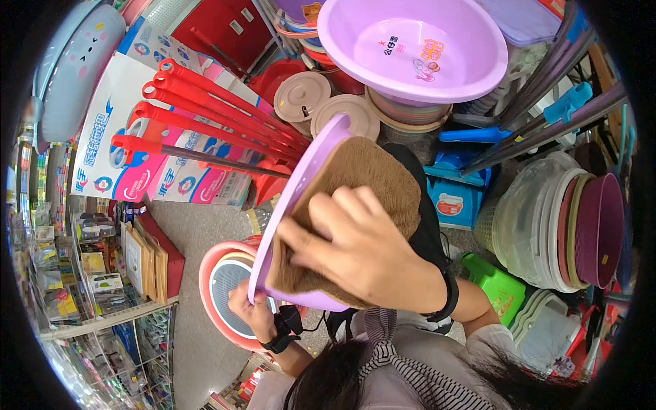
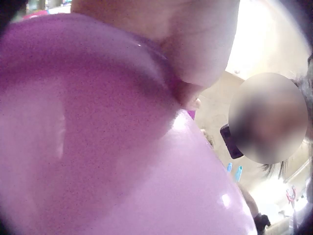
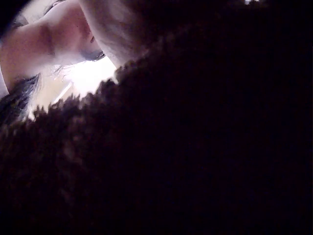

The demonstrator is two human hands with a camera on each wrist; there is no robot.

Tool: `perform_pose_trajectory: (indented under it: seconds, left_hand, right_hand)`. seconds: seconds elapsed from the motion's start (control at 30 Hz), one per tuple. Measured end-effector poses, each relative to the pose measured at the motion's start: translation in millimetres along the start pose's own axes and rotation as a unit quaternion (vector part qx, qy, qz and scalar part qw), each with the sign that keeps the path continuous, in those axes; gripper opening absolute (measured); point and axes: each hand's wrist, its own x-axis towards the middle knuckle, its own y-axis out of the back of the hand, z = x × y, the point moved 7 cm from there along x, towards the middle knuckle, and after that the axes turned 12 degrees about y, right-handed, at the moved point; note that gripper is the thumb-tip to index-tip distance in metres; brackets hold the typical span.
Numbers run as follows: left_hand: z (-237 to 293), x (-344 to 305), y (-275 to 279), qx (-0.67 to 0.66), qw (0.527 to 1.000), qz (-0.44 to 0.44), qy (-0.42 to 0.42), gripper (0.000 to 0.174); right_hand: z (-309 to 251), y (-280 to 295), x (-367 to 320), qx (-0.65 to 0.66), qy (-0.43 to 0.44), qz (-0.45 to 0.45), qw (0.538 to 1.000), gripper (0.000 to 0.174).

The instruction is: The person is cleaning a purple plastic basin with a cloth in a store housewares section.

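A light purple basin (image 1: 295, 176) is held tilted on its side in front of the body, in the middle of the head view. My left hand (image 1: 254, 316) grips its lower rim. A brown plush cloth (image 1: 386, 178) lies spread over the basin's inside and hides most of it. On this cloth, my right hand (image 1: 365, 256) holds it with bent fingers, slightly blurred. The left wrist view is filled by the basin's smooth outer wall (image 2: 98, 137), with the left hand (image 2: 186, 39) over its edge. Dark cloth pile (image 3: 88, 142) covers most of the right wrist view.
Another purple basin (image 1: 362, 41) stands beyond on stacked tubs. Red-handled poles (image 1: 219, 106) lean at the left before a printed carton (image 1: 102, 147). Stacked round basins (image 1: 208, 294) sit below the left hand. At the right are blue dustpans (image 1: 454, 205), a green stool (image 1: 492, 287) and nested bins (image 1: 598, 232).
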Motion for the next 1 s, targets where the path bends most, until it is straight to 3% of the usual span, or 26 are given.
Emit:
perform_pose_trajectory:
  seconds: [0.23,0.4,0.5,0.53,0.63,0.77,0.87,1.0]
  left_hand:
    - [4.7,7.6,-4.7,0.041,0.999,0.005,-0.018,0.055]
    - [10.2,5.6,-7.9,0.055,0.998,-0.028,-0.014,0.057]
    - [11.6,4.1,-8.1,0.036,0.999,-0.017,-0.009,0.057]
    - [10.2,3.0,-4.7,0.038,0.999,-0.015,-0.011,0.057]
    - [0.4,-2.3,0.9,0.019,0.999,-0.026,0.02,0.056]
    - [5.5,-8.1,-2.6,0.015,1.0,-0.017,-0.015,0.053]
    - [0.2,-6.0,0.7,0.018,1.0,-0.02,0.0,0.053]
    - [8.2,0.2,2.4,0.062,0.997,-0.03,-0.02,0.053]
  right_hand:
    - [-7.3,-8.9,-8.3,-0.052,0.012,0.06,0.997,0.036]
    - [21.7,6.7,-8.1,-0.045,-0.129,0.051,0.989,0.035]
    - [12.9,3.3,-8.9,-0.051,-0.091,0.082,0.991,0.035]
    - [4.7,-1.6,-9.7,-0.045,-0.063,0.041,0.996,0.037]
    - [3.4,2.7,-9.5,-0.053,-0.058,0.024,0.997,0.038]
    - [13.1,1.6,-10.0,-0.064,-0.119,0.037,0.99,0.036]
    - [4.2,2.6,-11.8,-0.063,-0.085,0.068,0.992,0.035]
    - [-5.3,2.2,-14.4,-0.023,-0.045,0.019,0.999,0.035]
